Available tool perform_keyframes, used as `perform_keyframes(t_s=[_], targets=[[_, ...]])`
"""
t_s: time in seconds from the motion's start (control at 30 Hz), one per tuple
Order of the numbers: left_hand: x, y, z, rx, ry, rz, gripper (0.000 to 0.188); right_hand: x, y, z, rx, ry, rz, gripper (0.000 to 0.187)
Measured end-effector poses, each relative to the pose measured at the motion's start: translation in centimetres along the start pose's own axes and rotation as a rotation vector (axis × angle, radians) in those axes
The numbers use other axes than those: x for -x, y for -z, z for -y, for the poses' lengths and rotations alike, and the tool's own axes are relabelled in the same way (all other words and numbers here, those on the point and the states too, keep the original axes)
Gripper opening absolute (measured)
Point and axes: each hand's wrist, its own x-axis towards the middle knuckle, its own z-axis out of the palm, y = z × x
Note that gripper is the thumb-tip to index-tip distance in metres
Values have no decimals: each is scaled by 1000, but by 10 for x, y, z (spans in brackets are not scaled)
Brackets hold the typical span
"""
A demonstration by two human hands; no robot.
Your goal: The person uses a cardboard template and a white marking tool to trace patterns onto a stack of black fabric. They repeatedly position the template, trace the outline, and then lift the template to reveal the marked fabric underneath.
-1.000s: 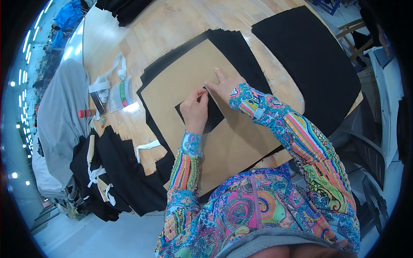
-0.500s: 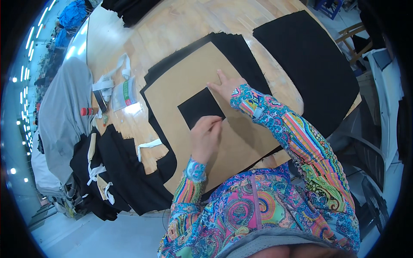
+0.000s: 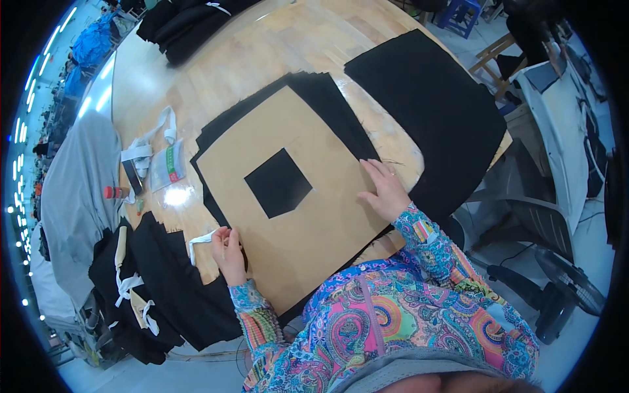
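A tan cardboard template (image 3: 295,262) lies on a stack of black fabric pieces (image 3: 331,98) with frayed edges. Its five-sided cut-out shows black fabric (image 3: 278,183) beneath. My right hand (image 3: 386,193) rests on the template's right side, fingers extended and thumb apart. At the left edge of the template is my left hand (image 3: 228,257), its fingers loosely bent and nothing visible in them. A white fabric strip (image 3: 200,243) lies just beside those fingertips.
A large black fabric piece (image 3: 432,111) lies at the right of the wooden table. Dark cloth (image 3: 167,275) with white ties is heaped at the left front. A plastic packet (image 3: 168,167), white tape (image 3: 136,152) and a red-capped item (image 3: 116,192) sit at the left. A fan (image 3: 563,288) stands at the right.
My left hand has left the cut-out's lower corner for the template's left edge. My right hand has come down from above the cut-out to the right edge. The view has shifted.
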Motion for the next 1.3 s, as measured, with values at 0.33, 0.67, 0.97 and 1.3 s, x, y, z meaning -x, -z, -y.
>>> perform_keyframes(t_s=[0.33,0.67,0.97,1.3], targets=[[5,-10,-26,32,-187,-26,16,7,-1,-20,-122,75,-33,58],[-2,116,-52,263,-377,-465,13,54,22,-21,-288,-160,-188,29],[-18,259,29,-336,-281,-895,13,53,9,-19,-26,-155,-160,26],[43,113,15,-290,-452,-395,25,48,9,-18,90,17,-219,15]])
